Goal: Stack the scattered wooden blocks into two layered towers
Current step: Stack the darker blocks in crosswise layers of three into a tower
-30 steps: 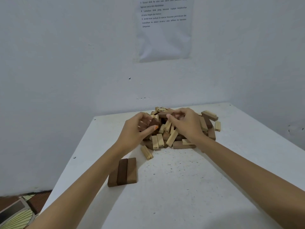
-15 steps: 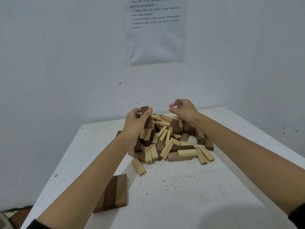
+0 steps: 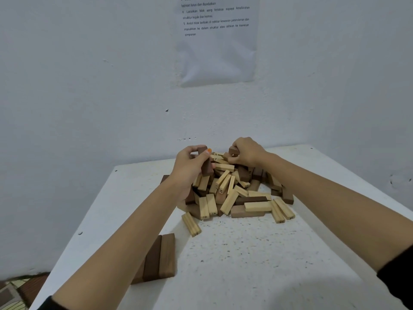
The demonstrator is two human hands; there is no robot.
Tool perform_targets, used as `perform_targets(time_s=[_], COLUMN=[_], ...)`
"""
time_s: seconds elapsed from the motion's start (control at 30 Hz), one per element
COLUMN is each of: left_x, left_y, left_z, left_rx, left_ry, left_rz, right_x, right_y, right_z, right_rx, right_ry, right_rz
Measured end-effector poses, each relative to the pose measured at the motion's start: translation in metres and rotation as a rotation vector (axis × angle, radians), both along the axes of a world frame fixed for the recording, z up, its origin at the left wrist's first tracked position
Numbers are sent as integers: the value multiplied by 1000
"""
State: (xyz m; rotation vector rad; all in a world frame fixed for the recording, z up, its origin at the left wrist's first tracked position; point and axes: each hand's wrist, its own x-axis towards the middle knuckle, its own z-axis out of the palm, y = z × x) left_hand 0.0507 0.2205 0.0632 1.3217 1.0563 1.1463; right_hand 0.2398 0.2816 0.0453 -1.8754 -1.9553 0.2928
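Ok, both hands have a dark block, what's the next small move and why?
Probably carry the dark block in the left hand to the flat row of brown blocks at the near left of the table and lay it crosswise on top. The right hand grips a brown block above the pile, and that row looks like a complete first layer.

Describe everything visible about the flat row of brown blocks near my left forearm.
The row of brown blocks is smooth wood, the pieces lying flat side by side with long sides touching, on the white table. The middle piece looks darker than the one to its right. It lies nearer the camera than the pile, apart from it. The left forearm hides its left part.
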Motion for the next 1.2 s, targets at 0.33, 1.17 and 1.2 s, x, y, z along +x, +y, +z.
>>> perform_targets(time_s=[0.33, 1.17, 1.2], left_x=[-15, -11, -10], left_y=[-29, -146, -147], left_z=[13, -54, -56], left_rx=[6, 0, 2], left_ry=[51, 220, 216], left_rz=[2, -85, -82], right_x=[-21, -24, -24], right_y=[-57, -228, -228], right_z=[25, -39, -40], right_rx=[281, -139, -120], right_ry=[830, 792, 808], right_rz=[-72, 139, 142])
